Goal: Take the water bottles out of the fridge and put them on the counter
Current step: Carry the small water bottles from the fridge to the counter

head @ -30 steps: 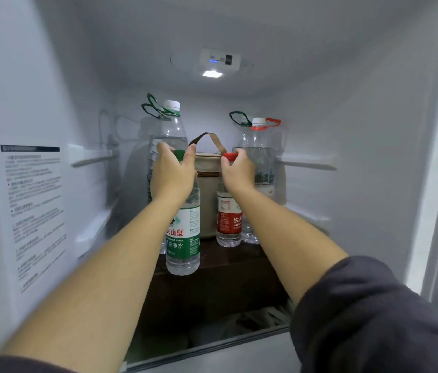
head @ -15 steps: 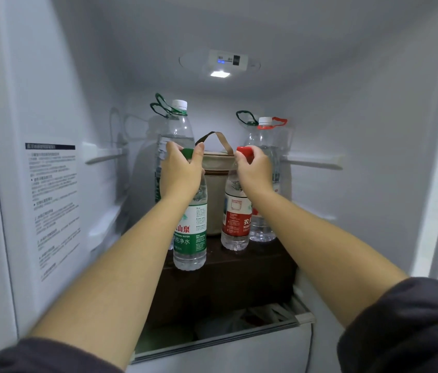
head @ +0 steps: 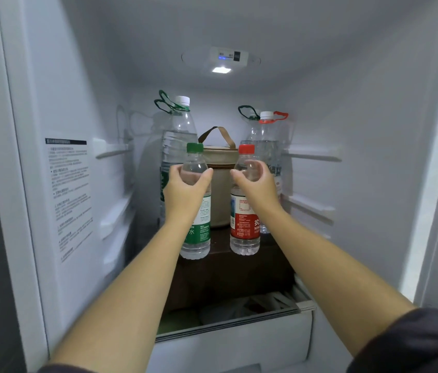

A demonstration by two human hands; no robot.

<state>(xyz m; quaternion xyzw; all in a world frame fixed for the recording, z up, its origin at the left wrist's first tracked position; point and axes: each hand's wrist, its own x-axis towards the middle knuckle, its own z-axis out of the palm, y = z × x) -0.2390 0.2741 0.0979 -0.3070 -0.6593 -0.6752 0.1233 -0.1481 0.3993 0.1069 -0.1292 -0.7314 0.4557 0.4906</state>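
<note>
Left small bottle [head: 197, 232]: at the near left of the shelf [head: 228, 267], in front of the left large bottle [head: 178, 135]; the left hand [head: 182, 189] wraps its upper part.
Right small bottle [head: 244, 232]: at the near right of the shelf, beside the left small bottle with a gap between them, in front of the right large bottle [head: 266, 141]; the right hand [head: 258, 184] wraps its upper part.
Bag [head: 219, 184]: on the shelf, between the two large bottles, behind the gap between the small ones.
Drawer [head: 239, 340]: below the shelf and nearer.
Notice sheet [head: 69, 197]: on the left wall.
Lamp [head: 221, 70]: on the ceiling, above the bag.
</note>
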